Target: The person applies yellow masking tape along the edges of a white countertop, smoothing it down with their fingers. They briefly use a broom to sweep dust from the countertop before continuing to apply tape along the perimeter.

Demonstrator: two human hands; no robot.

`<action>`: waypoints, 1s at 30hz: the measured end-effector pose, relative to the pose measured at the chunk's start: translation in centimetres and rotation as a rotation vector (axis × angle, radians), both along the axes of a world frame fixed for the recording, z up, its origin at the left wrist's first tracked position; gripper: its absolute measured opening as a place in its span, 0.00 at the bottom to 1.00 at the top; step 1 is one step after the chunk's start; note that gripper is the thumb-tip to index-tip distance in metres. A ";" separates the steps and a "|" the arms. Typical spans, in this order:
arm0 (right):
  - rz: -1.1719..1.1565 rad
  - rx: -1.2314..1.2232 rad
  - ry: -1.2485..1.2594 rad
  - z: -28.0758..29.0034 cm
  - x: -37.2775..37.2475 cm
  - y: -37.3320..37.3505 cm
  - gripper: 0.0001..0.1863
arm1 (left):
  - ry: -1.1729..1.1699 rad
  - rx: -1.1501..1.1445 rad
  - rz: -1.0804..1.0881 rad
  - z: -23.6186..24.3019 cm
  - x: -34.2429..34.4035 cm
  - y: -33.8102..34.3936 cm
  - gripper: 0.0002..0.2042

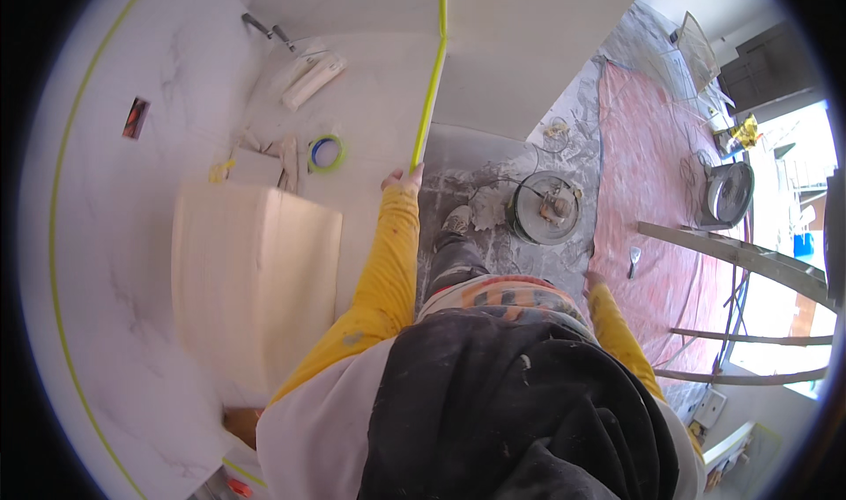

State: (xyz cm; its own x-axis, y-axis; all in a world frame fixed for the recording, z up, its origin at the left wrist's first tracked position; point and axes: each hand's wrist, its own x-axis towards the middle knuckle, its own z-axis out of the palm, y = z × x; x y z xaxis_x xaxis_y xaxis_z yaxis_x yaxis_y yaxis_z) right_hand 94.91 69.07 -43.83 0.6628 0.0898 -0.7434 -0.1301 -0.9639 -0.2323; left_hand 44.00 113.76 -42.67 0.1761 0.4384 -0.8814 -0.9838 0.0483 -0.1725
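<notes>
My left hand (404,179) is at the lower end of a yellow-green strip of masking tape (433,90). Its fingers are closed on the strip, which follows the edge of a pale counter (379,86). By my right side hangs my right hand (597,280), small in view, with its fingers loosely out and no object visible in it. A brush-like or scraper-like tool (634,260) lies apart from it on the reddish floor sheet (639,165). On the counter, a green roll and a blue roll of tape (327,153) lie together.
A large cream block-shaped thing (256,280) stands left of my arm. Beyond it are a plastic-wrapped roll (315,81) and dark-handled tools (257,25). A round lidded bucket (546,207) is on the stained floor, near my foot. Ladder-like rails (731,253) stand at right.
</notes>
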 end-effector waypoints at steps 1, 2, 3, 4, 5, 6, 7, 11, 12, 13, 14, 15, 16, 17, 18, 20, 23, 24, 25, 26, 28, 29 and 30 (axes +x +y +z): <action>-0.095 0.171 0.172 -0.2 -8.2 3.0 0.19 | 0.142 0.009 0.129 3.2 -7.6 3.0 0.21; -0.158 0.158 0.122 0.3 -6.5 -0.1 0.20 | 0.092 -0.017 0.181 4.6 -6.2 5.5 0.19; 0.299 0.022 0.107 1.4 -3.3 -6.0 0.21 | 0.030 -0.048 0.163 5.0 -3.0 7.3 0.19; 0.881 -0.217 -0.044 4.0 -0.3 -12.8 0.23 | -0.043 -0.101 0.135 4.5 0.9 8.7 0.19; 1.322 -0.351 -0.223 7.3 2.6 -17.9 0.24 | -0.109 -0.159 0.141 3.1 3.0 10.1 0.18; 1.357 -0.343 -0.178 6.6 0.7 -17.2 0.24 | -0.144 -0.170 0.171 3.7 1.7 13.4 0.17; 1.279 -0.340 -0.104 6.8 -1.6 -15.3 0.24 | -0.195 -0.187 0.196 3.7 1.0 16.6 0.16; 0.939 -0.312 0.054 7.3 -9.9 -13.1 0.23 | -0.095 -0.191 0.192 5.3 6.5 24.5 0.13; 0.913 -0.310 0.075 8.1 -11.1 -12.0 0.23 | -0.083 -0.184 0.187 4.2 7.5 26.3 0.12; 0.899 -0.305 0.083 8.8 -11.9 -11.0 0.23 | -0.075 -0.176 0.181 3.3 8.4 28.1 0.12; 0.900 -0.296 0.088 9.2 -12.7 -9.8 0.23 | -0.065 -0.165 0.174 2.6 9.3 30.1 0.12; 0.906 -0.284 0.089 9.5 -13.1 -8.2 0.23 | -0.140 -0.140 0.191 1.6 9.1 33.0 0.13; 0.925 -0.269 0.085 9.6 -13.4 -6.7 0.22 | -0.218 -0.114 0.202 0.5 8.5 35.6 0.14; 0.823 -0.257 0.085 9.9 -14.3 -6.0 0.22 | -0.273 -0.087 0.203 0.1 8.8 37.0 0.14; 0.724 -0.257 0.088 10.4 -15.5 -5.9 0.22 | -0.329 -0.066 0.196 0.6 10.1 38.3 0.14; 0.556 -0.264 0.094 11.6 -17.9 -6.1 0.23 | 0.067 -0.001 0.052 2.4 13.5 39.2 0.15; 0.390 -0.270 0.094 12.5 -20.6 -6.6 0.23 | 0.267 0.064 -0.073 4.8 15.8 40.7 0.15; 0.365 -0.261 0.095 12.4 -20.9 -6.4 0.23 | 0.076 0.020 0.063 5.0 14.7 42.9 0.16; 0.339 -0.261 0.097 12.3 -21.4 -6.7 0.23 | -0.117 -0.032 0.195 5.3 14.5 43.8 0.17; 0.313 -0.261 0.099 12.3 -21.8 -7.0 0.23 | -0.022 0.123 0.101 4.7 14.9 43.0 0.18; 0.265 -0.283 0.110 12.7 -23.0 -8.3 0.23 | 0.158 0.420 -0.097 4.4 16.3 38.7 0.22; 0.250 -0.291 0.113 12.8 -23.4 -8.7 0.23 | 0.362 0.359 -0.293 4.7 17.2 37.0 0.23; 0.233 -0.296 0.118 12.8 -23.8 -8.9 0.23 | 0.565 0.293 -0.491 5.3 18.3 35.4 0.25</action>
State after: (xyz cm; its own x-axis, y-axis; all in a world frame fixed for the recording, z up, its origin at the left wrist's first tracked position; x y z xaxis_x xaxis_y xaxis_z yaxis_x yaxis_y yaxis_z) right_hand 71.08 60.21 -31.07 0.5580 -0.0019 -0.8298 0.0914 -0.9938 0.0637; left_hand 62.33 149.20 -37.34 -0.0291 0.6540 -0.7559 -0.7734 0.4644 0.4315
